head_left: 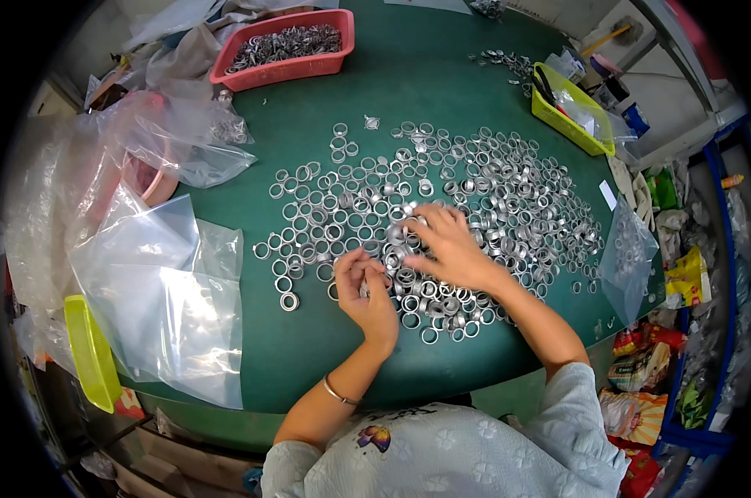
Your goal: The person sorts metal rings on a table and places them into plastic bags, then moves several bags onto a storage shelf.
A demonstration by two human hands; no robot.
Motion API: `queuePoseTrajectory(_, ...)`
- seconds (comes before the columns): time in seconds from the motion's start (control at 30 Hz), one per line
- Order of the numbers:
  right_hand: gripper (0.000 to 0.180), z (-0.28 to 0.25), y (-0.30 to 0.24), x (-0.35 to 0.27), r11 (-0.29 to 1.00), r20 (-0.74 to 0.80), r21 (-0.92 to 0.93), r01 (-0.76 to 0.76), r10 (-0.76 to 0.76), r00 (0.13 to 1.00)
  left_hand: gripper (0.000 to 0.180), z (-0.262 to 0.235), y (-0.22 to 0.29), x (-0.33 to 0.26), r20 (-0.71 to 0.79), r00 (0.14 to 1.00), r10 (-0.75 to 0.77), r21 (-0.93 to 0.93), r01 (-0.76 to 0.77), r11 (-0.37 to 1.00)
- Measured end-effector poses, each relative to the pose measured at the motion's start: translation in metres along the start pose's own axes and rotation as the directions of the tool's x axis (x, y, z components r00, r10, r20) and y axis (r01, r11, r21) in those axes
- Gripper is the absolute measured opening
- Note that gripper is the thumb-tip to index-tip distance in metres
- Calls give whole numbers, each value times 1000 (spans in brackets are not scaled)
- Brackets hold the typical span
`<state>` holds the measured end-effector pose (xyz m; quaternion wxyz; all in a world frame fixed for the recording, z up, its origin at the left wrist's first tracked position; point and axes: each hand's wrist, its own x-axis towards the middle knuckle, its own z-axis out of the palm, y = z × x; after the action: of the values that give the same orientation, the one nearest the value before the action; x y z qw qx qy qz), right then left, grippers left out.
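Note:
Many small silver metal rings lie spread over the green table, loosely to the left and heaped more thickly to the right. My left hand is at the near left side of the spread, its fingers curled in toward the thumb. A bit of grey metal shows inside that grip, apparently rings; how many is hidden. Over the middle of the heap, my right hand reaches in with fingers apart, its fingertips among the rings. Whether a ring sits under those fingertips cannot be seen.
Clear plastic bags cover the table's left side. A red tray of small metal parts stands at the far left. Toward the right are a yellow-green basket and a small bag of rings. Another yellow-green basket hangs by the left edge.

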<state>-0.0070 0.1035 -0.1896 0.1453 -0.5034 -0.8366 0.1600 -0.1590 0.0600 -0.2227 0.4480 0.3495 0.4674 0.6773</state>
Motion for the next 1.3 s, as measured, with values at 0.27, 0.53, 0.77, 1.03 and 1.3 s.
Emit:
queuePoseTrajectory(0.27,44,-19,-25,-44,972,176,135,194,-216,960,22,1,-3,0,-52,999,15,4,-15,1000)
queuePoseTrajectory(0.53,12,-29,66,14,988,-460,98,-123,154,874,21,3,12,-10,169,981,-99,-7,101,995)
queuePoseTrajectory(0.77,8,-25,63,7,860,-252,467,-207,354,901,24,2,15,-11,281,946,-161,-46,181,982)
queuePoseTrajectory(1.03,16,-33,-14,-51,824,-65,545,-157,228,971,16,4,24,-38,568,783,-252,119,224,967)
queuePoseTrajectory(1.3,48,-13,-30,-33,982,-70,143,123,-114,991,12,6,5,-65,898,440,26,63,-186,981)
